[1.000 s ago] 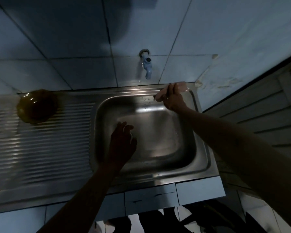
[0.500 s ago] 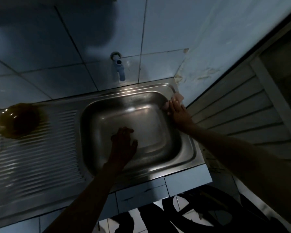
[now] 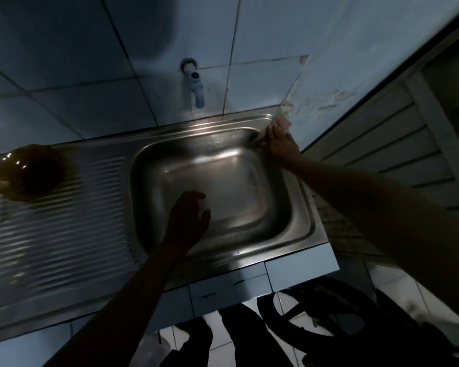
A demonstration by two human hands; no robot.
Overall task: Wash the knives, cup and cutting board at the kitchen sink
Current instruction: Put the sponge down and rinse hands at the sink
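Observation:
The steel sink [image 3: 306, 218] has a bare basin with nothing in it. My left hand [image 3: 188, 218] hangs over the basin's near left part, fingers loosely spread, holding nothing. My right hand [image 3: 277, 143] rests at the far right corner of the rim, fingers pressed on a small pale pinkish sponge [image 3: 284, 122]. No knives, cup or cutting board show in this dim view.
A pale blue tap [image 3: 196, 87] sticks out of the tiled wall above the sink. An amber glass bowl [image 3: 29, 172] sits upturned on the ribbed drainboard [image 3: 59, 234] at left. A slatted wall stands at right. A dark round object lies on the floor below the counter.
My right hand slid from the back rim of the sink to its far right corner, onto the pale sponge. The view swung to the right. My left hand stayed over the basin.

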